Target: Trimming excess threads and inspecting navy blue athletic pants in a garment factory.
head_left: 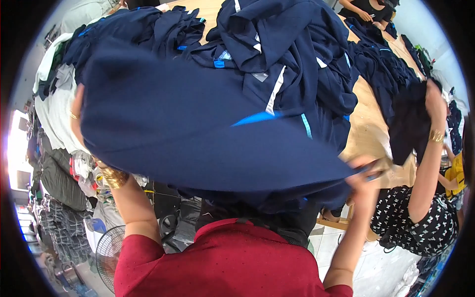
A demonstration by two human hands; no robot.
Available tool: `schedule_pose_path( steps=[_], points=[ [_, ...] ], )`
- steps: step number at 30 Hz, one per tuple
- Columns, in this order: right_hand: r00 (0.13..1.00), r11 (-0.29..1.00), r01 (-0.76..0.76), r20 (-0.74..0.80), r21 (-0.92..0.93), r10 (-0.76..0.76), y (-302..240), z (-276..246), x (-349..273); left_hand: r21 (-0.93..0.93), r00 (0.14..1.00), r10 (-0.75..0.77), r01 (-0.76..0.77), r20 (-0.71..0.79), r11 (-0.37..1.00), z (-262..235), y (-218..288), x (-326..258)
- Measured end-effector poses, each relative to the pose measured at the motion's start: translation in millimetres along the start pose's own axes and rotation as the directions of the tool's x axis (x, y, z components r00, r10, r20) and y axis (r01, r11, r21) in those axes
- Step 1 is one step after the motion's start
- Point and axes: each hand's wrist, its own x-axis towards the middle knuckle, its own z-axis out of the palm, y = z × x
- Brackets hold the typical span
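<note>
A navy blue garment (pixel 198 128) with a bright blue inset is stretched in front of me, smeared by motion. My left hand (pixel 77 116) grips its left edge, with most of the fingers hidden behind the cloth. At the garment's right end my right hand (pixel 363 178) pinches the fabric corner. A dark, slim object (pixel 372 171) also shows at the fingers of that hand, too blurred to name. Just beyond lies a heap of navy garments (pixel 282 44) with white and light blue strips, and the held cloth overlaps it.
The wooden table (pixel 366 114) carries more navy garments (pixel 123 29) at the far left. A co-worker at the right lifts a dark cloth (pixel 409 119); another person (pixel 368 10) stands at the far right. A fan (pixel 110 255) and piled clothing (pixel 59 183) are at my left.
</note>
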Motion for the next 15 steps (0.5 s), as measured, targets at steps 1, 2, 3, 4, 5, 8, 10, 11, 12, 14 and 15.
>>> schedule_pose_path(
  steps=[1,2,3,4,5,8,10,11,12,14,15],
  points=[
    [0.984,0.983,0.159,-0.069,-0.088,-0.165,-14,-36,22,-0.026,0.994,-0.059,0.062,0.093,0.998,14,21,18],
    [0.937,0.933,0.284,-0.143,-0.223,-0.319,-29,-64,40,-0.077,0.970,-0.141,0.159,0.196,0.984,30,12,28],
    [0.916,0.916,0.170,-0.284,-0.364,-0.283,-73,-24,51,0.339,0.917,0.144,-0.278,0.371,0.899,36,0,40],
    [0.863,0.768,0.276,-0.202,-0.578,-0.463,-85,-17,69,0.555,0.735,0.291,-0.661,0.612,0.505,48,-15,55],
    [0.764,0.544,0.256,-0.178,-0.799,-0.620,-85,-17,83,0.460,0.695,0.211,-0.641,0.687,0.614,69,-31,58],
    [0.695,0.552,0.341,-0.190,-0.761,-0.693,-72,8,92,0.913,0.510,-0.762,-0.140,0.398,0.383,139,-67,39],
    [0.817,0.688,0.403,-0.101,-0.604,-0.567,-57,39,70,0.699,0.335,-0.718,0.197,0.611,0.687,110,-113,19],
    [0.881,0.710,0.370,-0.017,-0.599,-0.473,-46,50,54,0.653,0.396,-0.689,0.246,0.607,0.716,102,-119,11],
    [0.928,0.729,0.329,0.063,-0.600,-0.367,-37,56,40,0.602,0.452,-0.661,0.290,0.599,0.744,94,-119,3],
    [0.939,0.731,0.326,0.117,-0.600,-0.323,-20,59,29,0.536,0.527,-0.642,0.363,0.557,0.762,82,-114,-5],
    [0.954,0.774,0.280,0.072,-0.568,-0.292,-19,59,28,0.555,0.604,-0.580,0.259,0.546,0.791,79,-107,-11]
  ],
)
